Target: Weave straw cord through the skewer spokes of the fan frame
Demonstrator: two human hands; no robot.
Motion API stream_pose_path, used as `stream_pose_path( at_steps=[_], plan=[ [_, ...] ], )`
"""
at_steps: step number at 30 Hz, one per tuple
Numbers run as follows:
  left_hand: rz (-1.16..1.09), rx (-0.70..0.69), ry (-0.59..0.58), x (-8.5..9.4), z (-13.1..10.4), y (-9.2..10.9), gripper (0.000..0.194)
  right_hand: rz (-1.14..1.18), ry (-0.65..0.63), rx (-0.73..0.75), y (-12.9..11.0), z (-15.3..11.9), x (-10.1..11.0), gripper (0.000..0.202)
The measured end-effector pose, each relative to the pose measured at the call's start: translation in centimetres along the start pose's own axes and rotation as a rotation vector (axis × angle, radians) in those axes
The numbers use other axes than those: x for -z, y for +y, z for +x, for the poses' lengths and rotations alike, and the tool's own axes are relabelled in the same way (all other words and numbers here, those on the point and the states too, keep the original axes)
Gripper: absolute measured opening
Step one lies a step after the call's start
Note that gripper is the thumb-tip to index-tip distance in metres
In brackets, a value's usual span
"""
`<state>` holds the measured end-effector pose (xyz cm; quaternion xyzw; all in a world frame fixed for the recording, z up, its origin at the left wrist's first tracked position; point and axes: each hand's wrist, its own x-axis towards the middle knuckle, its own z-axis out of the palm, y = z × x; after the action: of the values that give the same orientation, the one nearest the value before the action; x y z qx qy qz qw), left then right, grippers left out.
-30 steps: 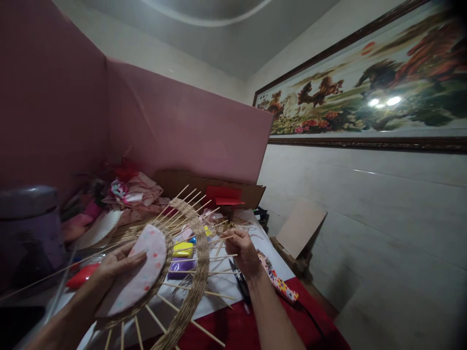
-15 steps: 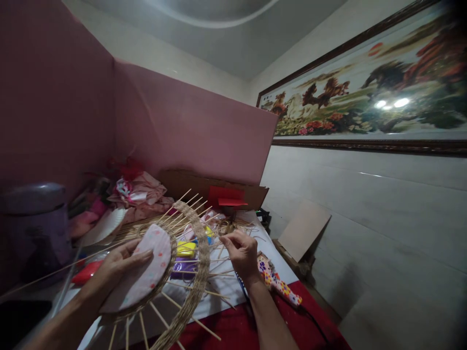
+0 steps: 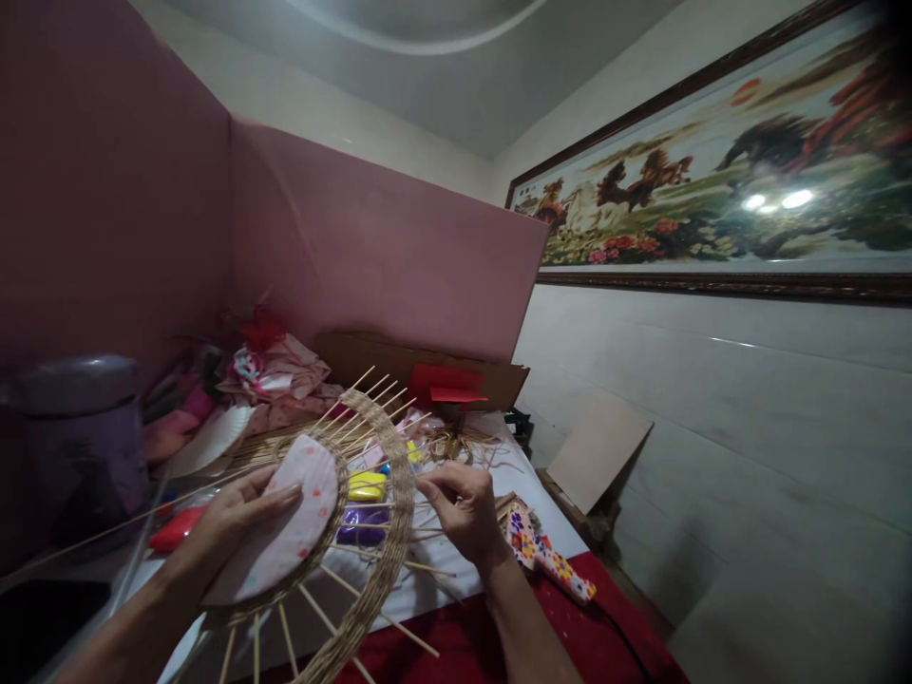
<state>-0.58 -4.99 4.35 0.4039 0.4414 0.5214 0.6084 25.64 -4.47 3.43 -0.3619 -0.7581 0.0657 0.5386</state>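
Note:
A round woven frame [image 3: 405, 503] of twisted cord and thin wooden sticks spreads out from a fabric-covered centre [image 3: 303, 518], pale pink with small coloured dots. My left hand [image 3: 246, 513] grips that centre, thumb on top of the fabric and the other fingers behind it. At the outer cord ring, on its right side, my right hand [image 3: 460, 499] is closed in a pinch near a stick's end; what lies between its fingertips is too small to make out.
Yellow [image 3: 367, 487] and purple packets [image 3: 363, 524] lie behind the frame. A flower-patterned glue gun [image 3: 548, 556] with a black cable rests at the right on red cloth. Sticks, crumpled pink fabric [image 3: 289, 370] and a lilac container [image 3: 85, 446] stand at the back left.
My right hand has moved slightly left and down, closer to the cord ring. The view has shifted a little; my left hand keeps its hold.

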Motion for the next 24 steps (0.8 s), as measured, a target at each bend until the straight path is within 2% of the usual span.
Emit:
stream_pose_path(
  at_steps=[4, 8, 11, 17, 21, 24],
  plan=[
    [0.011, -0.022, -0.029, 0.4, 0.0, 0.2, 0.067, 0.092, 0.027, -0.031, 0.1, 0.1, 0.3, 0.020],
    [-0.044, -0.059, 0.036, 0.1, -0.2, 0.1, 0.063, 0.187, 0.065, -0.082, 0.3, 0.3, 0.6, 0.032],
    [-0.067, -0.085, 0.067, -0.2, -0.3, 0.0, 0.069, 0.242, 0.103, -0.127, 0.2, 0.4, 0.7, 0.039],
    [-0.080, -0.102, 0.046, 0.3, -0.1, 0.0, 0.082, 0.323, 0.215, -0.218, 0.6, 0.1, 0.4, 0.037],
    [-0.115, -0.093, 0.033, 0.6, 0.1, -0.2, 0.082, 0.601, 0.263, -0.437, 1.3, 0.3, -0.4, 0.042],
    [-0.197, -0.045, 0.032, 0.5, 0.0, 0.0, 0.081, 0.858, 0.243, -0.511, 1.3, 0.5, -1.1, 0.038]
  ],
)
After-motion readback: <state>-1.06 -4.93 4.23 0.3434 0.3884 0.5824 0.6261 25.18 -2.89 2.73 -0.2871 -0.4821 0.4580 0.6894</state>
